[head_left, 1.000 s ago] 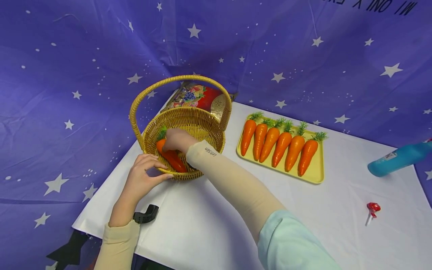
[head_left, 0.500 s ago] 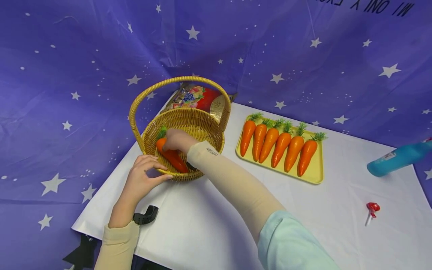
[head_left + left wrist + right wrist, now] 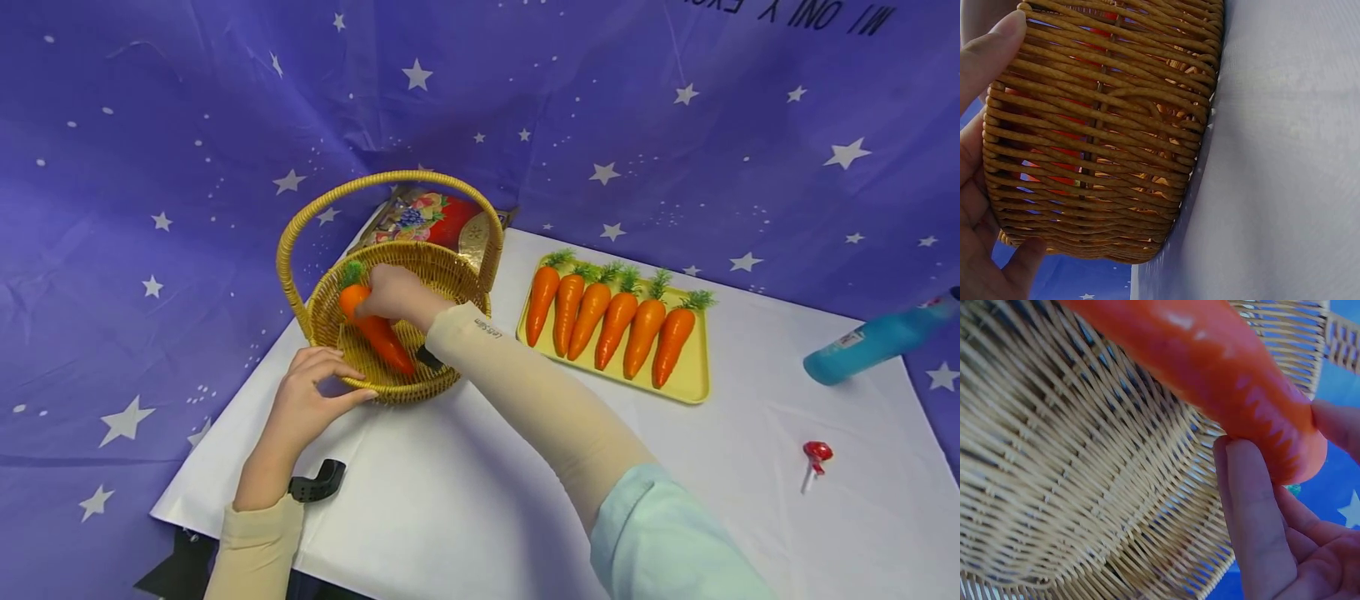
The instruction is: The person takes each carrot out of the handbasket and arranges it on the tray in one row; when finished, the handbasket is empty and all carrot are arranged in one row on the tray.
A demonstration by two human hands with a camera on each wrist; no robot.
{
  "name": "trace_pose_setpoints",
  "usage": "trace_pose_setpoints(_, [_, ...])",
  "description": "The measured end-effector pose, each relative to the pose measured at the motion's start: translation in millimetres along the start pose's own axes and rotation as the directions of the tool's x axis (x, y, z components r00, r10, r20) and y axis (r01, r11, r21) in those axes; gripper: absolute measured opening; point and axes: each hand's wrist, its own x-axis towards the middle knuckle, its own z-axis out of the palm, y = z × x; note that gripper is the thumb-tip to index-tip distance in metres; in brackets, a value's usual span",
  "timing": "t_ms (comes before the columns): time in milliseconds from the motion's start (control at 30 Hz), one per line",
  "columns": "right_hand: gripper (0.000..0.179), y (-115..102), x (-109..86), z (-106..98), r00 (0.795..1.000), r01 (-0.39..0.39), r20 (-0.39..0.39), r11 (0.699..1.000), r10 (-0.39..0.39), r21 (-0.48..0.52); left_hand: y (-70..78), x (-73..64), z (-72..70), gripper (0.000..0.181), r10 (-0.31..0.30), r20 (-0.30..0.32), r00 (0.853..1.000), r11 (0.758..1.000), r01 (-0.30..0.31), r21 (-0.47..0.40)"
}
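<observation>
A carrot (image 3: 382, 338) with a green top lies slanted inside the round wicker basket (image 3: 483, 307). My right hand (image 3: 401, 293) reaches in and pinches this carrot near its leafy end; in the right wrist view, thumb and fingers press on both sides of the thick orange end (image 3: 1279, 431). At the basket's near left rim, my left hand (image 3: 300, 400) holds the edge. From the left wrist view, its thumb (image 3: 997, 53) and fingers sit on the rim, and orange-red shows through the woven wall (image 3: 1104, 125).
Several carrots (image 3: 588, 321) lie side by side on a yellow tray (image 3: 690, 387) to the right. Behind the basket is a red package with fruit pictures (image 3: 442, 218). A blue bottle (image 3: 862, 350) and a red lollipop (image 3: 816, 454) are farther right on the white table (image 3: 465, 517).
My right hand and the carrot have risen slightly inside the basket, and the carrot's tip has shifted up and left. The left hand stays on the rim. The head view has shifted slightly.
</observation>
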Motion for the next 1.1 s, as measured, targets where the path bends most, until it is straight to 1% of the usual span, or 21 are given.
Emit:
trace_pose_setpoints(100, [0.023, 2, -4.6, -8, 1.0, 0.015, -0.013, 0.999, -0.014, 0.032, -0.1, 0.2, 0.1, 0.03, -0.004, 0.007, 1.0, 1.0, 0.004, 0.001])
trace_pose_setpoints(333, [0.023, 4, -10.3, -24, 1.0, -0.003, -0.021, 0.996, 0.005, 0.088, -0.3, 0.8, 0.7, 0.029, -0.021, 0.021, 1.0, 1.0, 0.021, -0.004])
trace_pose_setpoints(433, [0.029, 5, -14.5, -31, 0.999, -0.005, -0.033, 0.994, 0.008, 0.108, -1.0, 1.4, 2.0, 0.029, -0.019, 0.02, 1.0, 1.0, 0.019, -0.004])
trace_pose_setpoints(567, [0.048, 4, -23.0, -42, 0.998, -0.017, -0.063, 0.992, 0.025, 0.124, -2.0, 1.5, 3.1, 0.029, -0.013, 0.016, 1.0, 1.0, 0.013, 0.006])
trace_pose_setpoints(667, [0.056, 3, -31.5, -50, 0.997, -0.014, -0.08, 0.992, 0.024, 0.124, -1.9, 1.3, 3.0, 0.028, -0.013, 0.014, 1.0, 1.0, 0.013, 0.014])
trace_pose_setpoints(900, [0.054, 6, -56.5, -65, 0.995, 0.034, -0.102, 0.989, -0.019, 0.146, 0.4, 2.4, 2.0, 0.026, -0.041, 0.014, 0.999, 0.999, 0.04, 0.009])
trace_pose_setpoints(1000, [0.055, 13, -68.2, -70, 0.992, 0.063, -0.114, 0.988, -0.046, 0.145, 0.4, 2.9, 3.3, 0.026, -0.042, 0.011, 0.999, 0.999, 0.041, 0.014])
trace_pose_setpoints(1100, [0.057, 20, -80.3, -74, 0.99, 0.077, -0.128, 0.99, -0.062, 0.119, -0.6, 3.1, 4.3, 0.026, -0.047, 0.009, 0.999, 0.999, 0.046, 0.016])
